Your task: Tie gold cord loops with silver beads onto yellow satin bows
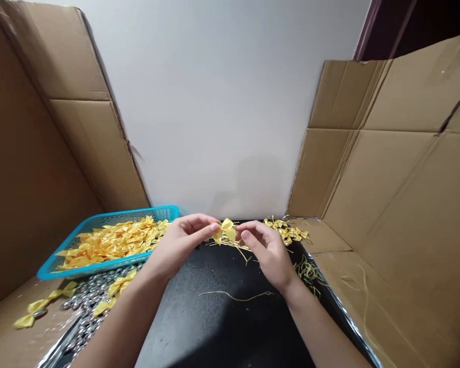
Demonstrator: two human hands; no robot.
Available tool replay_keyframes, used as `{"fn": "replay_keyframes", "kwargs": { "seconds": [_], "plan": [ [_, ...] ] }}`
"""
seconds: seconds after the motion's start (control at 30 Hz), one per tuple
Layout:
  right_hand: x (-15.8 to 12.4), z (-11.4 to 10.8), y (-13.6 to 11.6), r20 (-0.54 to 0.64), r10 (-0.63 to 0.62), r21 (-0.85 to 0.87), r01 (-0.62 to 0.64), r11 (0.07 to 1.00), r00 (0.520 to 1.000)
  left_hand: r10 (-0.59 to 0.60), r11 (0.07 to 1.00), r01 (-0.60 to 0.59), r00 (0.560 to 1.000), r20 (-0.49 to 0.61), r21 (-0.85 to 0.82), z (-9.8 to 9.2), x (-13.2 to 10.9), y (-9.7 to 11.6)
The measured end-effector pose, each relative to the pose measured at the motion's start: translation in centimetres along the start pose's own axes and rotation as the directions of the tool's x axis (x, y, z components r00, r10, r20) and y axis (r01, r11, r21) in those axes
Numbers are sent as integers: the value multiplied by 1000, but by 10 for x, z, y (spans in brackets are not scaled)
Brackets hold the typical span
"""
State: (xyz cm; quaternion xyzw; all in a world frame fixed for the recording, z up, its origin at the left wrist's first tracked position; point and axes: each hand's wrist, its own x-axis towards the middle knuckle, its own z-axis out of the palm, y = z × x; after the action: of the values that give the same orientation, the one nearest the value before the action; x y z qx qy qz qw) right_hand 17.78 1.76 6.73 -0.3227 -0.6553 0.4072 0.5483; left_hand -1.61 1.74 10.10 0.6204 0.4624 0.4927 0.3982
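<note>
Above the far part of the black tabletop (191, 286), one yellow satin bow (227, 231) is suspended between the two hands. The left hand (186, 236) grips the bow's left side in a narrow pinch of thumb and fingertips. The right hand (268, 253) is curled, thumb and fingers close together, at the bow's right edge — whether it grips the bow or only touches it cannot be told.

Behind and below the bow lies a bundle of yellow cord lengths (242, 249). Nearer, a single cord (234, 299) lies across the tabletop, with a small loop at its right end. At the right rear is a cluster of finished bows (291, 233); nearer along the right edge is a cord tangle (306, 271).

On the left, a turquoise perforated basket (99, 265) contains a heap of loose bows (115, 240). Shiny silver pieces (88, 291) are spread in front of the basket — some yellow bows (120, 284) rest on them. Cardboard panels (398, 204) stand at both sides, before a white wall (214, 102).
</note>
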Motion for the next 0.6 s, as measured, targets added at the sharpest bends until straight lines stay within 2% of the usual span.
{"fn": "replay_keyframes", "kwargs": {
  "seconds": [0.13, 0.43, 0.5, 0.6],
  "plan": [
    [-3, 1, -8, 49, 32, -7, -31, 999, 998, -5, 998, 7, 999, 34, -58, 8, -6, 0],
    [-3, 0, -10, 174, 82, 5, -84, 996, 981, -75, 986, 78, 997, 25, -149, 6, -13, -12],
    [-3, -2, -11, 133, 54, -49, -48, 998, 990, -55, 989, 60, 998, 44, -135, 7, -16, -11],
    [-3, -4, -13, 51, -100, -201, 109, 974, 994, 6, 997, 2, 996, 92, -83, 11, -20, -8]
  ]
}}
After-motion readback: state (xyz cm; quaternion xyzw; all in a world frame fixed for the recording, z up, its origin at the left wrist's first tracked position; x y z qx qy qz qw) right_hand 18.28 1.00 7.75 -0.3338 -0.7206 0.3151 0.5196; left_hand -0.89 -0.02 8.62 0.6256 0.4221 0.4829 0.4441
